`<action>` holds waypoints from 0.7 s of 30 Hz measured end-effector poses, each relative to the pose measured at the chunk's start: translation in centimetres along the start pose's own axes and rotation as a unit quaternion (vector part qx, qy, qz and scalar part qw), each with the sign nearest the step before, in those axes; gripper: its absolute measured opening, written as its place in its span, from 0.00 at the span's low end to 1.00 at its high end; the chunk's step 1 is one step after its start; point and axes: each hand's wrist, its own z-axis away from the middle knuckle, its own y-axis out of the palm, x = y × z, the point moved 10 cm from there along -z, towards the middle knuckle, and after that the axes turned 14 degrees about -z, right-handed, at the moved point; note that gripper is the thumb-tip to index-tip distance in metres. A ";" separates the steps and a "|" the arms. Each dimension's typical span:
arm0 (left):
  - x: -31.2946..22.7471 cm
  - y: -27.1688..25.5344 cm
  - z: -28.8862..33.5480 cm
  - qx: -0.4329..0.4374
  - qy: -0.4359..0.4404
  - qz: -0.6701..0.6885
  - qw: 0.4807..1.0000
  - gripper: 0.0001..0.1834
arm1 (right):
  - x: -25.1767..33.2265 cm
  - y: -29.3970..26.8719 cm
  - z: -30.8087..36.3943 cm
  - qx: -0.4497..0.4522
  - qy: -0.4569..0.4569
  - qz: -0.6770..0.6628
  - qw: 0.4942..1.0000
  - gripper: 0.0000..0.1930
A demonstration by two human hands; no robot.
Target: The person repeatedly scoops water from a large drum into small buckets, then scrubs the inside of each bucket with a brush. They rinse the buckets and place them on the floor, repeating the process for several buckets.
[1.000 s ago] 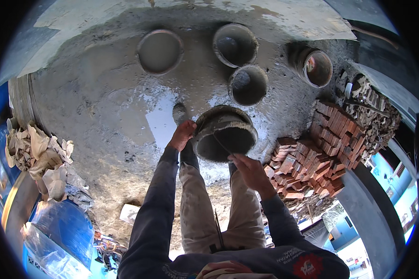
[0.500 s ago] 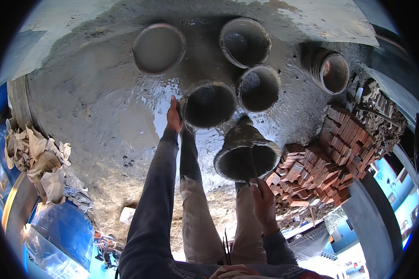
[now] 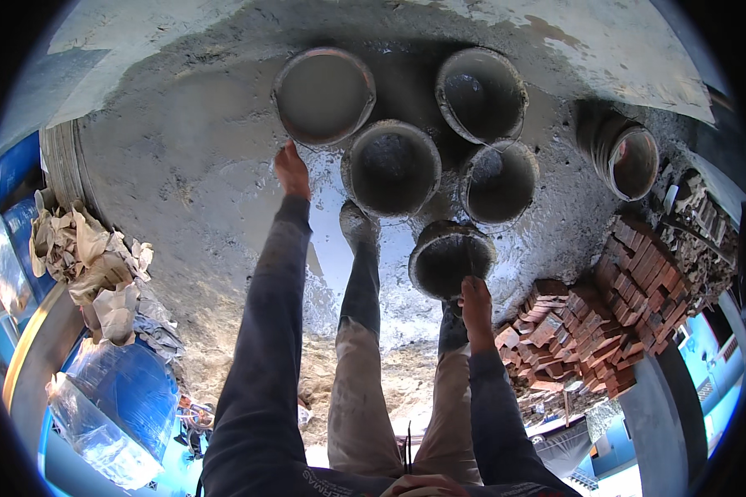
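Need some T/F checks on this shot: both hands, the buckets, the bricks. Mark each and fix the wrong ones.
1. The right hand holds the bucket nearest the person's legs. True.
2. The left hand is plunged inside the grey-filled bucket. False: it is outside, by that bucket's near edge; whether it touches is unclear.
3. The red bricks are piled on the person's left. False: they are on the right.
4. Crumpled brown paper lies on the person's left. True.
5. The grey-filled bucket is to the right of the held one. False: it is farther left.
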 end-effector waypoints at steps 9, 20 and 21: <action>-8.7 1.0 1.7 0.101 -0.200 0.365 0.903 0.25 | -7.9 5.5 -5.1 0.008 -0.034 -0.069 0.997 0.15; -18.8 -7.1 6.5 0.157 -0.185 0.586 0.773 0.21 | -5.5 1.1 4.5 -0.017 -0.046 0.130 0.990 0.20; -19.0 -8.5 7.5 0.165 -0.138 0.571 0.792 0.21 | -4.4 1.3 5.4 -0.006 -0.037 0.170 0.985 0.22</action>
